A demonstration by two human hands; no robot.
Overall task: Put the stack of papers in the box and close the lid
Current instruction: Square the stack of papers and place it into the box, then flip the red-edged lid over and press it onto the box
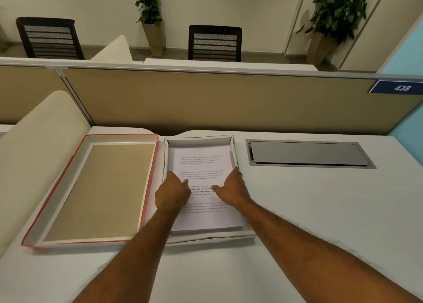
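Observation:
A shallow white box (pixel 198 138) lies open on the desk in front of me. The stack of printed papers (pixel 207 218) lies flat inside it. My left hand (pixel 172 192) grips the left edge of the stack, thumb on top. On the right edge of the stack sits my right hand (pixel 231 187), its thumb across the top sheet and its fingers along the box's right wall. The lid (pixel 75 154), red-edged with a tan inner face, lies upside down just left of the box.
A grey cable hatch (pixel 306 152) is set flush into the white desk (pixel 320 211) to the right of the box. A tan partition (pixel 206 101) closes the far side. A cream curved divider (pixel 34 147) stands at the left.

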